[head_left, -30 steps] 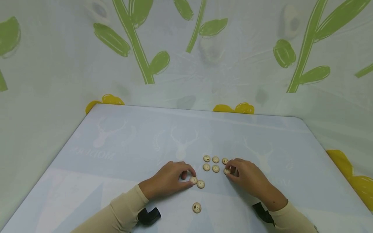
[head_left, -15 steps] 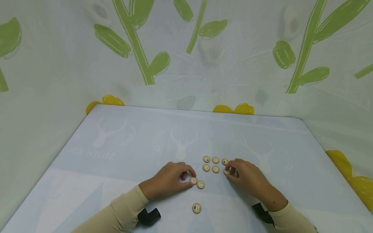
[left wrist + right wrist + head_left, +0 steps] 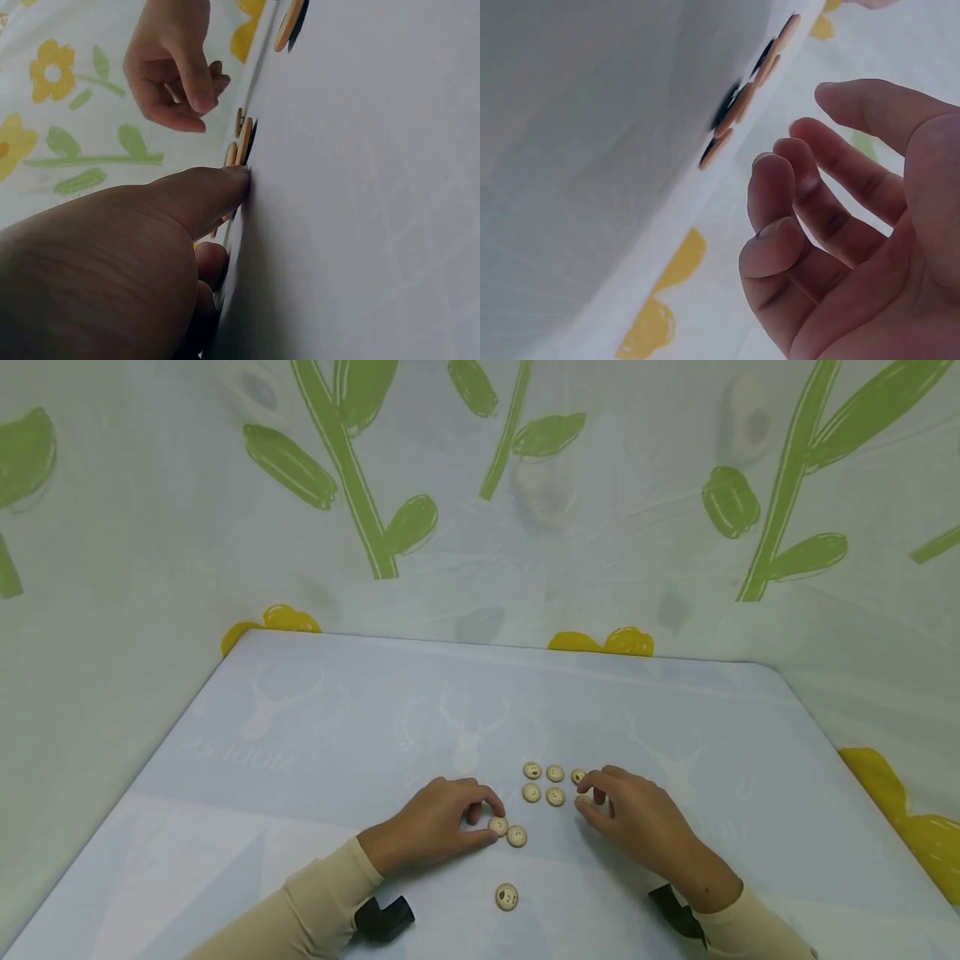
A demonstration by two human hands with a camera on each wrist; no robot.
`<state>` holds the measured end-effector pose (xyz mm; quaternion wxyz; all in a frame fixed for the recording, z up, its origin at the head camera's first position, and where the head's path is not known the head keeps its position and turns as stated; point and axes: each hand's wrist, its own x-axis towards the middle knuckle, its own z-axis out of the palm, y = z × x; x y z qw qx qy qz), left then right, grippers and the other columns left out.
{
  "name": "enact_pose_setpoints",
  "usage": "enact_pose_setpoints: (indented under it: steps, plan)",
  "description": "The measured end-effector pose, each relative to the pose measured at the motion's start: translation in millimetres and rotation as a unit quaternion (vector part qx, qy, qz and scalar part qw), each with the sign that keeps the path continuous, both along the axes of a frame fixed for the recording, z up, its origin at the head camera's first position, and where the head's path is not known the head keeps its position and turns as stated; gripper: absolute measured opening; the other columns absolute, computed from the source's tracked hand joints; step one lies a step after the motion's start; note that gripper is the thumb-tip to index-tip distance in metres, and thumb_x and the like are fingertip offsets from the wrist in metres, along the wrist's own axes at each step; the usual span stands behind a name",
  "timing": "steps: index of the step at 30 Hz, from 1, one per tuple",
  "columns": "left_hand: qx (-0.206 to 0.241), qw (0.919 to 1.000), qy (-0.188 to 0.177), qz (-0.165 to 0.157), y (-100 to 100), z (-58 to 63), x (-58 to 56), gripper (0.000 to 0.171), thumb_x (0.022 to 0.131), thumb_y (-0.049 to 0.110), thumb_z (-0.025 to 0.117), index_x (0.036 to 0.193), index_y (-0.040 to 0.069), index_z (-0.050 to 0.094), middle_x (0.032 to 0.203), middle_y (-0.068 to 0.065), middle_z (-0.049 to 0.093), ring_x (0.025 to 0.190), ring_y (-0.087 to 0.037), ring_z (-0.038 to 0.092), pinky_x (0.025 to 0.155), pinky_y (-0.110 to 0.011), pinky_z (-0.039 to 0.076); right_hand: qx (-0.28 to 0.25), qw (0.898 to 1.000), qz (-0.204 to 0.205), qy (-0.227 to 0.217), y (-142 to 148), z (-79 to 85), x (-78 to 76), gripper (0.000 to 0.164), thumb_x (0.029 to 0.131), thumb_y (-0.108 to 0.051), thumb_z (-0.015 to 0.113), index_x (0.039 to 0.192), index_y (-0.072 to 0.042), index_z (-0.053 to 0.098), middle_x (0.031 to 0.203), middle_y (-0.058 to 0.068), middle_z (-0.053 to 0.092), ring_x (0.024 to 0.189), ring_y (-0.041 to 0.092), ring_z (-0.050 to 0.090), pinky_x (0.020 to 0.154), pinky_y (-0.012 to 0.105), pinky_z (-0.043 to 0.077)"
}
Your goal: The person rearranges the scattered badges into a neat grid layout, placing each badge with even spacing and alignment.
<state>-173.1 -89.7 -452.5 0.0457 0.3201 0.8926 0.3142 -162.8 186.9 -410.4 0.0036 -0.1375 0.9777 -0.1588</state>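
Small round pale wooden discs with dark markings lie on the table. My left hand (image 3: pixel 442 818) pinches one disc (image 3: pixel 498 827) at its edges between thumb and forefinger, and another disc (image 3: pixel 517 836) sits right beside it. My right hand (image 3: pixel 637 814) hovers over a disc (image 3: pixel 583 800) that its fingers partly hide, thumb and forefinger apart. In the right wrist view the right fingers (image 3: pixel 772 187) are loosely bent and hold nothing. Left of that hand, several discs (image 3: pixel 555 796) stand in two short rows, with one disc (image 3: pixel 578 776) at its fingertips.
A single disc (image 3: pixel 507 897) with a darker pattern lies nearer the person. The pale table (image 3: pixel 360 693) has faint deer-head prints, and its far edge meets a wall covering (image 3: pixel 637 527) with green leaves. Black straps (image 3: pixel 384 918) are on both wrists.
My right thumb and forefinger have parted and let go of the disc at the right end of the near row. The left hand has stayed in place on its disc.
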Motion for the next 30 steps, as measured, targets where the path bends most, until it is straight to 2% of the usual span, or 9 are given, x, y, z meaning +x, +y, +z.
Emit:
enact_pose_setpoints:
  steps: [13, 23, 30]
  plan:
    - [0.004, 1.0, 0.006, 0.0, 0, -4.0, 0.0, 0.016, 0.088, 0.034, 0.076, 0.102, 0.03, 0.071, 0.075, 0.014, 0.051, 0.062, 0.003, 0.039, 0.076, -0.025, 0.037, -0.002, 1.0, 0.016, 0.012, -11, 5.4, 10.9, 0.014, 0.084, -0.021, 0.08, 0.095, -0.021, 0.071, 0.078, -0.012, 0.056, 0.064, 0.003, 0.046, 0.055, 0.02, 0.039]
    - [0.001, 1.0, 0.004, 0.0, 0, -5.2, 0.1, 0.016, 0.088, 0.034, 0.077, 0.102, 0.029, 0.071, 0.074, 0.014, 0.051, 0.063, 0.003, 0.041, 0.074, -0.025, 0.037, 0.0, 1.0, 0.016, -0.005, -19, 2.0, 16.4, 0.017, 0.082, -0.023, 0.082, 0.096, -0.024, 0.072, 0.08, -0.015, 0.058, 0.066, 0.005, 0.05, 0.059, 0.019, 0.043]
    - [-0.001, 1.0, 0.006, 0.002, 1, -4.1, 0.6, 0.016, 0.088, 0.034, 0.077, 0.102, 0.029, 0.071, 0.074, 0.014, 0.052, 0.063, 0.002, 0.041, 0.075, -0.025, 0.037, 0.001, 0.999, 0.044, 0.012, -22, -0.9, 21.0, 0.019, 0.081, -0.024, 0.083, 0.096, -0.024, 0.073, 0.081, -0.016, 0.06, 0.067, 0.001, 0.051, 0.06, 0.017, 0.045]
